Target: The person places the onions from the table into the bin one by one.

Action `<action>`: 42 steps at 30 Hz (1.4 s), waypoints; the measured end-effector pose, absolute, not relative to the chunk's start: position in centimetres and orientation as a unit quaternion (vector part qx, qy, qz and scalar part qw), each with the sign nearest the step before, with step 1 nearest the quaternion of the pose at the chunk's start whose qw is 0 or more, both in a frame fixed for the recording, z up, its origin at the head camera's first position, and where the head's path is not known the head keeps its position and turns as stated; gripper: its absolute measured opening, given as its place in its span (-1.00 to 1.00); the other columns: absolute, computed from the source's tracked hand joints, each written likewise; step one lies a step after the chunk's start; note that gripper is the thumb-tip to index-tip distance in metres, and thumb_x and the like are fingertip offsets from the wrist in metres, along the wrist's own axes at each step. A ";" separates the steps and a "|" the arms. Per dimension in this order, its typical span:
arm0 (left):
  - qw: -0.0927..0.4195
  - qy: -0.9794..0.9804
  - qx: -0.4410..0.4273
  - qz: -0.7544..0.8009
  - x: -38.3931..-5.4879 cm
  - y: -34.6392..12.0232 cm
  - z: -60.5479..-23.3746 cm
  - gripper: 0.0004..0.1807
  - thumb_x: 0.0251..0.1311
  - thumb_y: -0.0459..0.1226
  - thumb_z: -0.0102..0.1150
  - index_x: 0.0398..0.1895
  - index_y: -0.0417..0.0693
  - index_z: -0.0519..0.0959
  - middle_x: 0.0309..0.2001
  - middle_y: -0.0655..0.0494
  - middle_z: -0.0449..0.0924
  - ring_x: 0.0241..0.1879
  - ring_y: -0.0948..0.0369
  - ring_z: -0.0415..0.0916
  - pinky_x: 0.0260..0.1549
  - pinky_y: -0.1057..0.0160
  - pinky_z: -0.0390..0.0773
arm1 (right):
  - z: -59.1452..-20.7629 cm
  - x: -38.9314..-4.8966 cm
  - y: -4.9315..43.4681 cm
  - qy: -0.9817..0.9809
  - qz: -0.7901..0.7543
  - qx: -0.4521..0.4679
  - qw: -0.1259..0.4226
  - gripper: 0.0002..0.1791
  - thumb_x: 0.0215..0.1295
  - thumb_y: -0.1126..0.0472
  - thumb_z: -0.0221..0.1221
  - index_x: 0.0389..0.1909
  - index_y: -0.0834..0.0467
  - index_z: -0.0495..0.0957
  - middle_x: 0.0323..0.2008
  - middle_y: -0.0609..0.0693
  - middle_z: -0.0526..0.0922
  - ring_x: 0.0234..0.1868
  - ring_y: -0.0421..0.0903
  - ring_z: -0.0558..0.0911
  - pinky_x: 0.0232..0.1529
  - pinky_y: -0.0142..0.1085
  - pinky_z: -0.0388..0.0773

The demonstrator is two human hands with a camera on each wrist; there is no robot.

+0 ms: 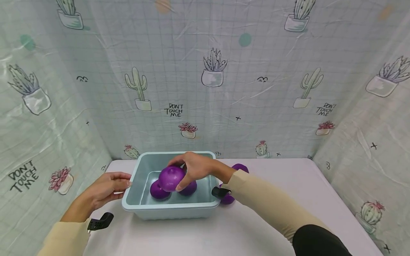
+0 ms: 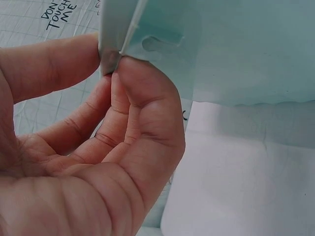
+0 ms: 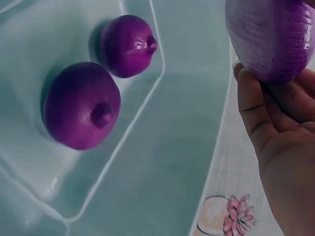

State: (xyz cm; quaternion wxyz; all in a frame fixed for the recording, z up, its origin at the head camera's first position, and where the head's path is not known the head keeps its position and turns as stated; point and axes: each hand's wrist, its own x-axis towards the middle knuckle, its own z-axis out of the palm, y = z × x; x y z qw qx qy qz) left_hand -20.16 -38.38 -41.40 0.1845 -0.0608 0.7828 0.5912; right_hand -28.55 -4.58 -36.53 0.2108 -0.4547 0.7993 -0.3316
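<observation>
Black-and-beige right sleeve point(image 1: 269, 201) reaches over the table point(image 1: 256, 234), partly hiding purple onions point(image 1: 240, 167) beside the pale blue-green bin point(image 1: 173, 212). Two more onions point(image 3: 74, 110) lie inside. Above them, the right hand point(image 1: 196, 167) grasps another onion point(image 1: 171, 179) in curved fingers; the left hand point(image 1: 107, 190) pinches the bin's left rim between thumb and fingers.

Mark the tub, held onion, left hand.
Tub point(image 1: 171, 206): head view, front rim.
Held onion point(image 1: 170, 179): head view, middle of its visible side.
Left hand point(image 1: 108, 188): head view, back of the hand.

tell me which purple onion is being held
The onion gripped by the right hand, above the two onions lying in the bin; the other onions sit outside, beside the bin.
</observation>
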 end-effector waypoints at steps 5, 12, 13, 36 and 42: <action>0.184 0.785 -0.067 0.588 -20.1 -38.3 -41.3 -0.41 0.39 -0.27 0.26 0.35 -0.42 0.33 -0.05 0.08 0.65 -0.11 0.17 0.63 -0.08 0.20 0.73 | -37.4 -28.9 -6.3 0.807 -0.309 -0.455 0.215 -0.16 -0.08 0.03 0.63 0.30 0.06 0.57 0.11 -0.10 0.72 0.03 -0.33 0.64 0.08 -0.48 0.59; 0.183 0.783 -0.068 0.590 -20.0 -38.5 -41.2 -0.42 0.39 -0.28 0.26 0.34 -0.43 0.34 -0.08 0.10 0.66 -0.14 0.18 0.63 -0.11 0.21 0.73 | -38.1 -29.3 -8.3 0.806 -0.295 -0.462 0.224 -0.14 -0.06 0.05 0.62 0.34 0.09 0.55 0.18 -0.04 0.71 0.09 -0.32 0.61 0.15 -0.48 0.55; 0.183 0.783 -0.072 0.590 -20.0 -38.5 -41.2 -0.42 0.39 -0.28 0.27 0.34 -0.42 0.34 -0.08 0.11 0.66 -0.14 0.19 0.63 -0.11 0.22 0.73 | -38.2 -29.3 -8.5 0.805 -0.293 -0.464 0.226 -0.14 -0.06 0.05 0.62 0.34 0.09 0.54 0.19 -0.03 0.70 0.11 -0.31 0.61 0.18 -0.45 0.56; 0.186 0.782 -0.068 0.591 -20.2 -38.4 -41.4 -0.39 0.38 -0.27 0.27 0.36 -0.43 0.32 -0.05 0.09 0.66 -0.11 0.18 0.63 -0.09 0.20 0.72 | -41.1 -29.0 -10.9 0.824 -0.195 -0.473 0.243 -0.13 0.01 -0.01 0.61 0.41 -0.07 0.51 0.27 -0.11 0.60 0.16 -0.23 0.55 0.16 -0.42 0.51; 0.183 0.780 -0.071 0.594 -20.2 -38.4 -41.4 -0.41 0.38 -0.28 0.28 0.34 -0.43 0.34 -0.07 0.09 0.66 -0.12 0.18 0.64 -0.10 0.20 0.72 | -41.6 -28.9 -11.5 0.819 -0.159 -0.498 0.236 -0.11 0.01 -0.01 0.60 0.42 -0.03 0.50 0.33 -0.13 0.60 0.28 -0.22 0.54 0.30 -0.39 0.46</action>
